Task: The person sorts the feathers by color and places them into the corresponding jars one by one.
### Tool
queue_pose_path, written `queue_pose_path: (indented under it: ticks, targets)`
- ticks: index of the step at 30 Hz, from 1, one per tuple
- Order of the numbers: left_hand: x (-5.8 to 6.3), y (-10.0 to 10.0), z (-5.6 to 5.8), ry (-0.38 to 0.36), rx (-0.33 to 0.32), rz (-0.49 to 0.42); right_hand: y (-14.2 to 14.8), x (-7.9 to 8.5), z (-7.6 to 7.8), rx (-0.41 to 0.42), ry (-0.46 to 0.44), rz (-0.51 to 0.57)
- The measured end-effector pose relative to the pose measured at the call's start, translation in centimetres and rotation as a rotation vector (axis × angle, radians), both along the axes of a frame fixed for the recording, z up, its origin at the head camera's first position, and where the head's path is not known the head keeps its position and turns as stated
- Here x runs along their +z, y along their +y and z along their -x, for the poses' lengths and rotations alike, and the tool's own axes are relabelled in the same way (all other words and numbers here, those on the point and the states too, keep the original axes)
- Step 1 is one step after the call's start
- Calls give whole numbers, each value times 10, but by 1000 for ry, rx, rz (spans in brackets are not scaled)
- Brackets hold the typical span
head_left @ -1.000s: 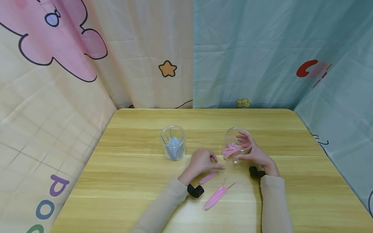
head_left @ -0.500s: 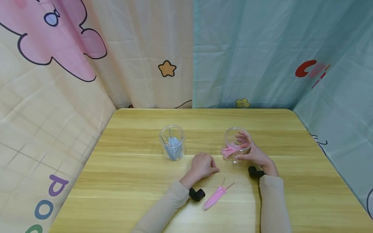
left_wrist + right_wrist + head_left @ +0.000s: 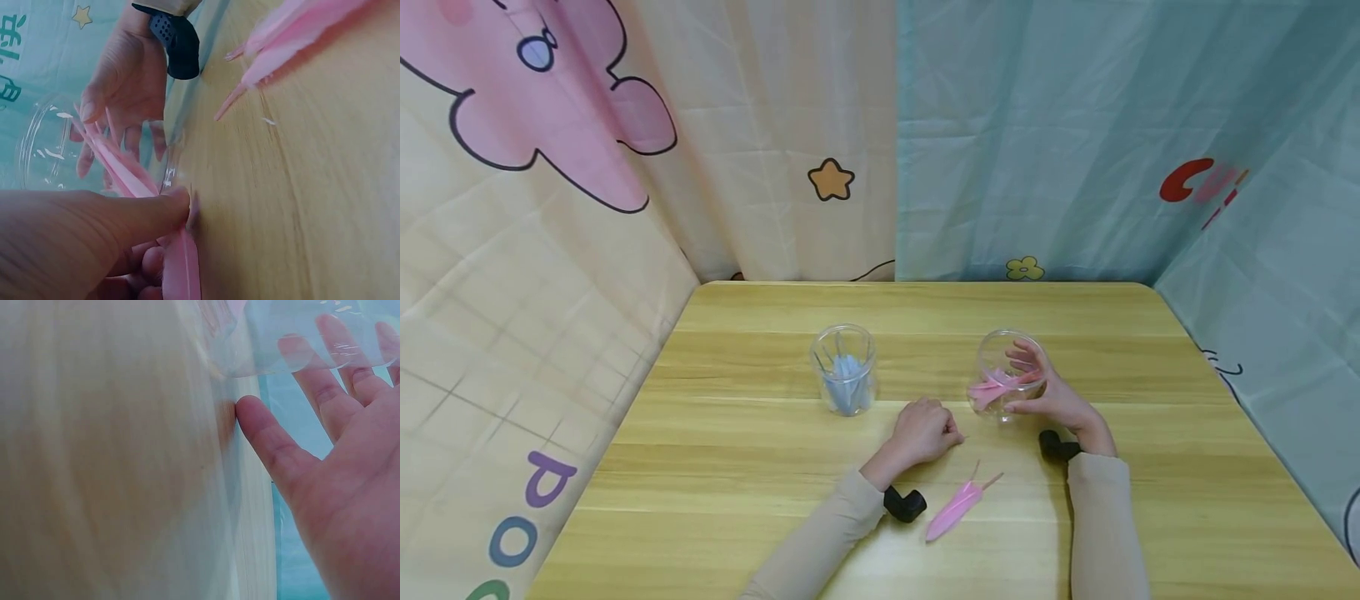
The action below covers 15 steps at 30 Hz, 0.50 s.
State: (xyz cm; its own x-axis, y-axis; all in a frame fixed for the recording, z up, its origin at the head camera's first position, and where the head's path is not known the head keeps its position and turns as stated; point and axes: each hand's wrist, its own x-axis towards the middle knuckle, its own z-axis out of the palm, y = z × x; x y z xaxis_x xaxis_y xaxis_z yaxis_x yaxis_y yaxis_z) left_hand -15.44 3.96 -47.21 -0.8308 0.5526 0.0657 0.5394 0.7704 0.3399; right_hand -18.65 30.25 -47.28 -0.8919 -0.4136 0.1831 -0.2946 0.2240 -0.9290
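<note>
My left hand [image 3: 922,432] pinches a pink feather [image 3: 185,269] between thumb and fingers, just above the table; in the head view the hand hides most of it. My right hand [image 3: 1054,393] loosely holds a clear plastic cup [image 3: 989,353], thumb at the near side and fingers spread along the far side. Several pink feathers [image 3: 992,392] lean inside that cup, their quills toward the right rim. Near my left wrist, a small pair of pink feathers [image 3: 953,510] lies on the table, quills pointing away from me.
A second clear cup [image 3: 843,332] stands to the left, with pale blue feathers [image 3: 847,383] upright in it. The wooden table [image 3: 737,467] reaches back to patterned curtains [image 3: 1045,125]. Each wrist wears a black camera mount [image 3: 906,505].
The single pink feather by my left wrist has left the table and is now in my left hand, which had its thumb and fingers apart earlier. My right hand stays at the cup.
</note>
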Motion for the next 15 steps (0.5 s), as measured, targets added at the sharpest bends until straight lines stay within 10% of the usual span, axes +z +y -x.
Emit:
queue_pose_path:
  ticks: [15]
  targets:
    - [20,-7,19,-470,-6,-564,0,-1,1,9,18,5]
